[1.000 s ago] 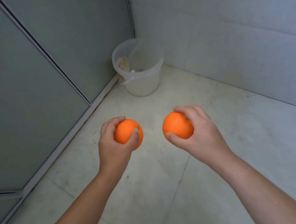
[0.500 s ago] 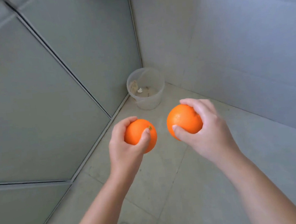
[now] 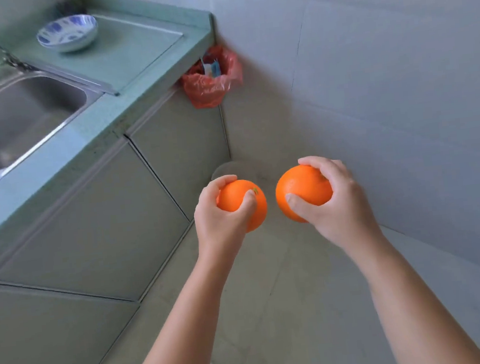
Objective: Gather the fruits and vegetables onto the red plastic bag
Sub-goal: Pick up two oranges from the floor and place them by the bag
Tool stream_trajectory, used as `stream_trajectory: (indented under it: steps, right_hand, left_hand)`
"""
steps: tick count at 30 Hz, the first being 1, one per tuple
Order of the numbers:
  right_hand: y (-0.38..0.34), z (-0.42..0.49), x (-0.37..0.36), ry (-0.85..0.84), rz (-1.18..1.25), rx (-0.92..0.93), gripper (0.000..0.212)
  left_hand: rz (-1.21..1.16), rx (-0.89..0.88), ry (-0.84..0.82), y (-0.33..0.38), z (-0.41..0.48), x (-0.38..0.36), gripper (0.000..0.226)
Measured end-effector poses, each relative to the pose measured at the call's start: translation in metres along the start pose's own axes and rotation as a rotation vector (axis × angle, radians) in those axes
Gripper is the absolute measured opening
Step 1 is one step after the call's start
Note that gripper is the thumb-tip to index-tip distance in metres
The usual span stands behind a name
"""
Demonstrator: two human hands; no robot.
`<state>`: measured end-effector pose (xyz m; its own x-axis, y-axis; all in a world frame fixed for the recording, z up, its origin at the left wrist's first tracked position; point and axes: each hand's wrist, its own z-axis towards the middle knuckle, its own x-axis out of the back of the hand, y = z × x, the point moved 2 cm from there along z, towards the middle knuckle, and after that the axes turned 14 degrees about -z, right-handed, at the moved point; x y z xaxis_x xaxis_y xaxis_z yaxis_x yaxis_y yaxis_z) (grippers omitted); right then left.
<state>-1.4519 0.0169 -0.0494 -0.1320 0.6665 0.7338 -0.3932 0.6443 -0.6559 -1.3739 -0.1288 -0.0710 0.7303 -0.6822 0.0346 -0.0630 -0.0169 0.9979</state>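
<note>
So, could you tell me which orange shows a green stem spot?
The left orange, held by the left hand: a small green spot sits by the thumb tip. The right orange, in the right hand, shows no green.

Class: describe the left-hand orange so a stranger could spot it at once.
Find the green counter with the steel sink. Before its cabinet doors, the left hand holds the left orange; unlike the right orange in the right hand, it shows a green stem spot.

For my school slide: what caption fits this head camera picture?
Left hand grips one orange, right hand a second orange, beside a sink counter with a bowl and a hanging red bag.
</note>
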Motion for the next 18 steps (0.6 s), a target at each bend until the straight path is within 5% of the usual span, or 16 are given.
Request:
stream_trajectory:
  steps: [18]
  right_hand:
    - [-0.069,-0.017,0.201,0.187,-0.066,0.216,0.054]
  left_hand:
    - [-0.142,-0.226,-0.056,0.180,-0.085,-0.039,0.029]
